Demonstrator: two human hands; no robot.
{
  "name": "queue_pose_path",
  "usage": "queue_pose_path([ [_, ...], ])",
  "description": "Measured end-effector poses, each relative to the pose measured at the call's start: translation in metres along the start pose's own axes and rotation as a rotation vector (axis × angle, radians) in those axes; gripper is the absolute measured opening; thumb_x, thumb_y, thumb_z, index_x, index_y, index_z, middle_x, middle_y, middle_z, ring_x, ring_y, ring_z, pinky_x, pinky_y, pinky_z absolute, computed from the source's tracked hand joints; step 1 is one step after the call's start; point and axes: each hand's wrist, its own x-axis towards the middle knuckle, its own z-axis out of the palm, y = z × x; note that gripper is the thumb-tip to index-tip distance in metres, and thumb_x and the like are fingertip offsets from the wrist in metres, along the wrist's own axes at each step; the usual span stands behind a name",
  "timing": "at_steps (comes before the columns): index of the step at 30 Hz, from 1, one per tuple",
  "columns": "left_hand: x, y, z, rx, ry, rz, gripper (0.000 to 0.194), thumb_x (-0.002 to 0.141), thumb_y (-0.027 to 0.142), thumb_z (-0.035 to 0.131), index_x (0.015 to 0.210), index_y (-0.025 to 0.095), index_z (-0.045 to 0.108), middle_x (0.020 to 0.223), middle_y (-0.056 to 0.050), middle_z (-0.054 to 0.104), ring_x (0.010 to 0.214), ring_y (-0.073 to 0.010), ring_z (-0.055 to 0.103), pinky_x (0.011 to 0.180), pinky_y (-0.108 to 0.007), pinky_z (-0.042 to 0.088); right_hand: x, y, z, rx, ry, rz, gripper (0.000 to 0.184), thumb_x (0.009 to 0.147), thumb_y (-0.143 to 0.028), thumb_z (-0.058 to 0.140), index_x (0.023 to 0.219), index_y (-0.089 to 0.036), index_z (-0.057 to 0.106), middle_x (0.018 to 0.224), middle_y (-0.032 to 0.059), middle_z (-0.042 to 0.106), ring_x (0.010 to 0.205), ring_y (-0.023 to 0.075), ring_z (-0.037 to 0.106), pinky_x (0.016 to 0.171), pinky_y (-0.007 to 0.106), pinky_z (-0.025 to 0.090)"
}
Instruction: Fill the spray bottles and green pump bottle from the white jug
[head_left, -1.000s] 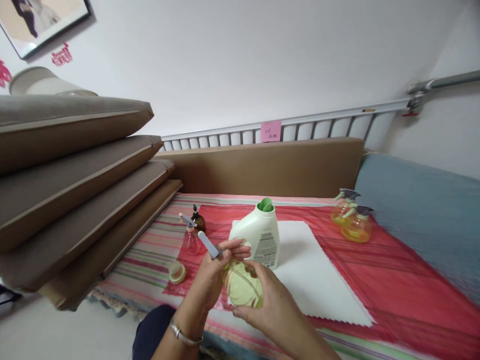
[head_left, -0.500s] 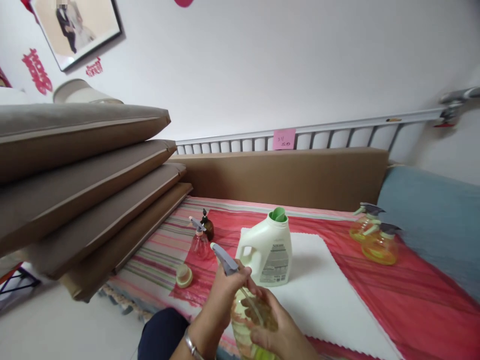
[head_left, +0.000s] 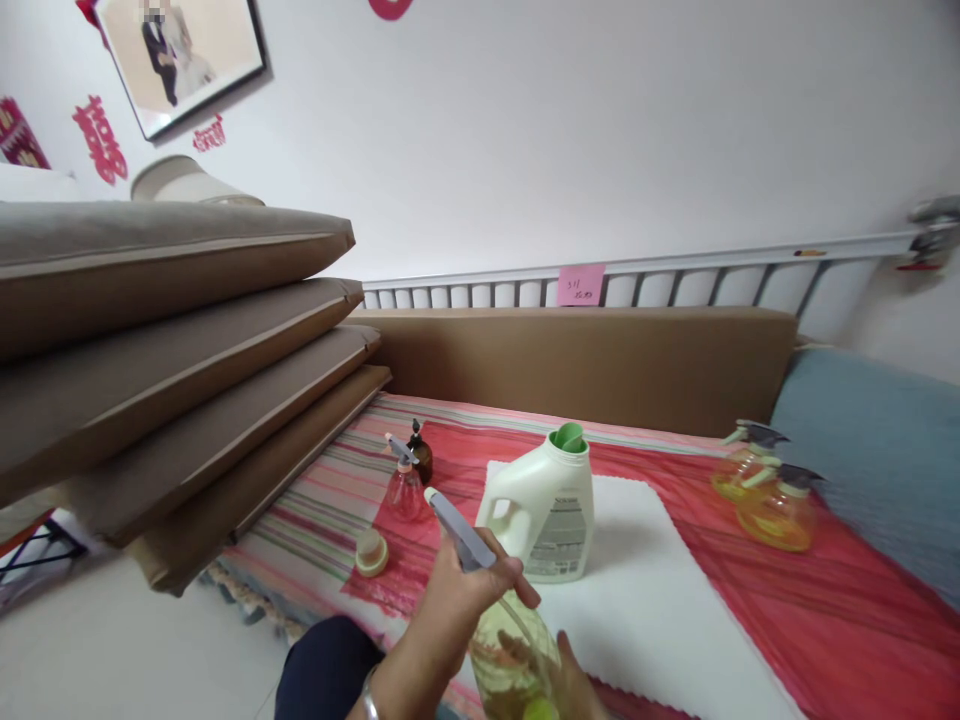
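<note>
The left hand (head_left: 469,590) is closing around the grey trigger head (head_left: 459,528) of a spray bottle (head_left: 514,660), with the fingers curling over the neck where the head meets the round clear body. The bottle is sitting at the near edge of the scene, just below that hand, and its nozzle is pointing up and to the left. Yellowish liquid is showing through the body. The right hand (head_left: 574,685) is cupping the bottle's lower right side from underneath; only part of it is showing at the bottom edge, so how tightly it is gripping cannot be told.

Just beyond the hands, a white jug (head_left: 541,512) with an open green spout is standing upright on a white cloth (head_left: 660,610), which is lying over a red sheet (head_left: 825,620). To the left of the jug, a small pink spray bottle (head_left: 405,487) and a dark brown bottle (head_left: 420,455) are standing side by side, and a round cream cap (head_left: 372,552) is lying nearer on the striped cover (head_left: 315,520). Far to the right, two orange spray bottles (head_left: 769,490) are standing close together beside a blue cushion (head_left: 877,470). On the left, brown cushions (head_left: 165,340) are leaning in a stack.
</note>
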Motion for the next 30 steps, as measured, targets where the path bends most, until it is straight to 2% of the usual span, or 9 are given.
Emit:
queue_pose_path([
  [5,0.005,-0.003,-0.011,0.064,0.172,0.074,0.025,0.073,0.034,0.064,0.056,0.017,0.057,0.054,-0.004,0.067,0.061,-0.0196,0.058,0.07,-0.032,0.038,0.0,0.008,-0.002,0.083,-0.031,0.047,0.079,0.055,-0.08,0.057,0.113,-0.026,0.057,0.103,0.009,0.068,0.09,0.0277,0.066,0.073,0.044,0.052],
  [8,0.007,0.002,-0.013,-0.052,0.11,0.066,0.027,0.071,0.037,0.066,0.056,0.017,0.056,0.051,-0.004,0.065,0.056,-0.0189,0.058,0.066,-0.031,0.039,-0.007,0.007,0.003,0.141,-0.035,0.101,0.079,0.056,-0.075,0.062,0.115,-0.022,0.056,0.096,0.009,0.07,0.077,0.0226,0.068,0.067,0.035,0.052],
  [12,0.008,0.008,-0.011,-0.205,0.042,0.037,0.028,0.069,0.038,0.067,0.055,0.018,0.052,0.047,-0.001,0.061,0.05,-0.0185,0.058,0.061,-0.031,0.041,-0.012,0.003,0.014,0.285,-0.052,0.195,0.078,0.068,-0.081,0.04,0.103,-0.015,0.063,0.074,0.0081,0.072,0.061,0.0174,0.067,0.056,0.025,0.05],
  [15,0.008,0.006,-0.014,-0.197,0.132,0.061,0.027,0.07,0.035,0.068,0.056,0.018,0.051,0.049,0.0,0.06,0.053,-0.0174,0.059,0.063,-0.03,0.041,-0.013,0.004,0.014,0.299,-0.096,0.156,0.075,0.056,-0.071,0.067,0.112,-0.022,0.059,0.084,0.0055,0.073,0.067,0.0176,0.069,0.061,0.025,0.05],
  [17,0.009,0.004,-0.016,-0.204,0.131,0.06,0.026,0.071,0.035,0.067,0.057,0.018,0.052,0.05,0.0,0.061,0.055,-0.017,0.058,0.063,-0.029,0.04,-0.013,0.008,0.013,0.292,-0.046,0.106,0.079,0.05,-0.058,0.079,0.118,-0.029,0.053,0.092,0.0034,0.073,0.066,0.0157,0.068,0.058,0.023,0.049],
  [19,0.009,0.005,-0.018,-0.231,0.08,0.048,0.025,0.072,0.035,0.065,0.058,0.018,0.053,0.053,-0.001,0.062,0.056,-0.0172,0.059,0.064,-0.029,0.041,-0.012,0.011,0.011,0.323,-0.008,0.115,0.073,0.059,-0.065,0.07,0.118,-0.025,0.054,0.082,0.0046,0.073,0.05,0.0102,0.063,0.045,0.017,0.042],
  [22,0.009,0.006,-0.018,-0.258,0.03,0.036,0.025,0.072,0.035,0.065,0.059,0.018,0.053,0.055,-0.001,0.063,0.058,-0.018,0.06,0.064,-0.029,0.041,-0.012,0.009,0.011,0.367,-0.091,0.234,0.081,0.064,-0.082,0.044,0.102,-0.013,0.063,0.062,0.0066,0.07,0.038,0.0075,0.055,0.039,0.015,0.037],
  [26,0.008,0.007,-0.017,-0.227,0.106,0.04,0.026,0.071,0.035,0.066,0.058,0.017,0.054,0.056,-0.002,0.064,0.06,-0.018,0.06,0.063,-0.029,0.041,-0.017,0.001,0.015,0.319,-0.066,0.145,0.064,0.056,-0.068,0.07,0.099,-0.022,0.063,0.077,0.0023,0.072,0.064,0.0142,0.067,0.06,0.022,0.049],
  [30,0.007,0.006,-0.016,-0.168,0.112,0.046,0.023,0.071,0.035,0.065,0.059,0.016,0.057,0.059,-0.004,0.066,0.061,-0.0179,0.059,0.065,-0.029,0.041,-0.015,0.006,0.015,0.328,-0.064,0.169,0.068,0.067,-0.076,0.051,0.104,-0.019,0.062,0.073,0.0043,0.073,0.042,0.0078,0.055,0.044,0.017,0.038],
])
